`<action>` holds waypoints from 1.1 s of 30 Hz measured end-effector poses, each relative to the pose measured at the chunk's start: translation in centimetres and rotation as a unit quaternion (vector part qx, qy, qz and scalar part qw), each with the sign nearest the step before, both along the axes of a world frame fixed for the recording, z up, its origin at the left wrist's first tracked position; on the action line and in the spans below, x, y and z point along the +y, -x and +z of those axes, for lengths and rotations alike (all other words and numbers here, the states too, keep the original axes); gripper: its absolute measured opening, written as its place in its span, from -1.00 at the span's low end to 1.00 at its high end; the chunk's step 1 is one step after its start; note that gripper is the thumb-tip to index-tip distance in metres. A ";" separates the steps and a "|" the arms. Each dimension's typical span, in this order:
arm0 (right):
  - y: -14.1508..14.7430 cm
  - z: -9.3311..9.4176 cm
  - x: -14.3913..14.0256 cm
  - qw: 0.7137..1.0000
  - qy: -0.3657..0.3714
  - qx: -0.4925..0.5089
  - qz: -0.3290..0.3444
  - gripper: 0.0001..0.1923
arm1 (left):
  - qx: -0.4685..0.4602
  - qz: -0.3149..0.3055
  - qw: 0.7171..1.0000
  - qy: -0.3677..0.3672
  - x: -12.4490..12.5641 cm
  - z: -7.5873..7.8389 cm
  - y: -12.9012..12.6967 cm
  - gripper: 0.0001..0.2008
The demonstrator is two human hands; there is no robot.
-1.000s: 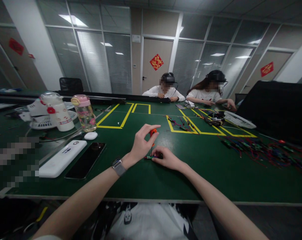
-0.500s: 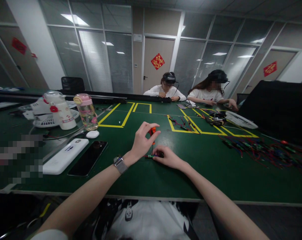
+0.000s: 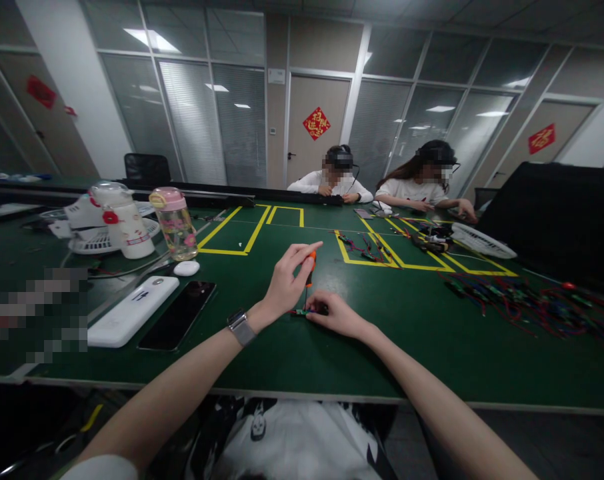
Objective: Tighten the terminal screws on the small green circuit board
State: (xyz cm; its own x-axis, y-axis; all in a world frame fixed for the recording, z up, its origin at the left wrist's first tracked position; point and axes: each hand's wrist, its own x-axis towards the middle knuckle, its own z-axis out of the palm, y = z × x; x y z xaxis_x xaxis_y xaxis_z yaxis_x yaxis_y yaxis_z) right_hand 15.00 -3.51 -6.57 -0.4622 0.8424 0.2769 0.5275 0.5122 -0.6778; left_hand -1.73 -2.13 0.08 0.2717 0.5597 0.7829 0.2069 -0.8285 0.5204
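The left hand (image 3: 286, 277) holds the orange-and-black screwdriver (image 3: 310, 276) between thumb and fingers; the right hand (image 3: 336, 315) pinches the small green circuit board (image 3: 300, 313), which lies on the green table (image 3: 267, 353) below the thin shaft (image 3: 307, 298). For good work, I think the shaft should stand upright, with light pressure and the board firmly supported. The table looks smooth, slightly shiny.

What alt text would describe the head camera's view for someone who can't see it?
A person's left hand holds an upright screwdriver to a small green board, which the right hand steadies on a green table. Two people sit opposite; tangled wires lie to the right.
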 end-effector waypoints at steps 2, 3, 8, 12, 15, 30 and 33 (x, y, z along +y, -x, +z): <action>0.0 -0.1 0.1 1.000 -0.003 0.001 0.000 -0.90 | -0.005 -0.025 1.000 0.011 0.0 0.0 0.0 -0.66; 0.0 -0.2 0.1 1.000 -0.004 0.002 0.000 -0.90 | -0.010 -0.026 1.000 0.012 0.1 -0.1 0.0 -0.66; -0.1 -0.3 0.2 1.000 -0.010 -0.003 0.000 -0.89 | -0.008 0.025 1.000 -0.013 0.1 0.1 0.0 -0.75; -0.1 -0.4 0.2 1.000 -0.009 0.000 0.000 -0.89 | 0.003 -0.015 1.000 0.001 0.2 -0.1 0.0 -0.67; -0.1 -0.5 0.2 1.000 -0.006 0.008 0.002 -0.90 | -0.010 -0.032 0.999 0.008 0.3 -0.2 0.0 -0.65; 1.1 2.7 -0.2 0.965 -0.113 0.234 -0.036 -0.80 | -0.001 0.003 0.996 -0.086 -0.6 0.2 -0.4 -0.76; 1.5 2.9 -0.1 0.954 -0.118 0.271 -0.042 -0.80 | -0.011 0.019 0.996 -0.084 -0.6 0.2 -0.4 -0.82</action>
State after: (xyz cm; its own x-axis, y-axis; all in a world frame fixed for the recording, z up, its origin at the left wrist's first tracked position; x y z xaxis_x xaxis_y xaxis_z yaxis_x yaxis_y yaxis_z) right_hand 13.47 -3.65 -3.66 -0.1298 0.7549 0.6429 0.1783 0.6556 -0.7338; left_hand -1.29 -2.70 0.30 0.2346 0.4295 0.8720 0.2300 -0.8961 0.3795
